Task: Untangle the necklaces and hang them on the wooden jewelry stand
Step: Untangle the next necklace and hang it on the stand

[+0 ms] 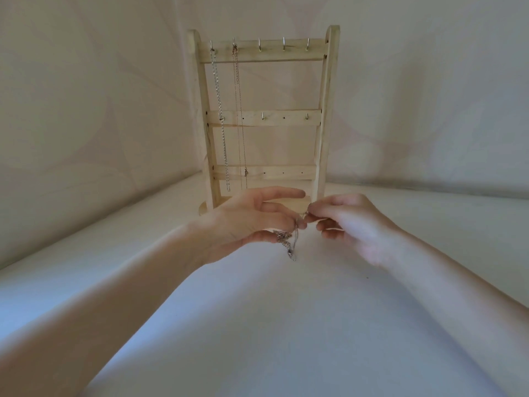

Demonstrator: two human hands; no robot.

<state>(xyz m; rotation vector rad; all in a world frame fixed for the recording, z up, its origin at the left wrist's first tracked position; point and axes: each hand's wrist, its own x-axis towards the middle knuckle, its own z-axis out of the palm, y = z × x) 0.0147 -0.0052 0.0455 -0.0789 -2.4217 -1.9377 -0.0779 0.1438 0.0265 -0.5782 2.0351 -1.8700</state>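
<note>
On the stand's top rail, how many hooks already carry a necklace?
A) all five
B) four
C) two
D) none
C: on the wooden jewelry stand, a silver chain and a thinner rose-toned chain hang from the two leftmost top hooks; the other three hooks are bare.

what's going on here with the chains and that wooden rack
A person is picking apart a small tangle of thin metal necklaces held above the white tabletop. The left hand holds the clump while the right hand pinches a strand at its top. Behind them stands the pale wooden jewelry stand, with a silver link chain and a finer pinkish chain already hanging from the two leftmost top hooks. The other hooks are bare.
</note>
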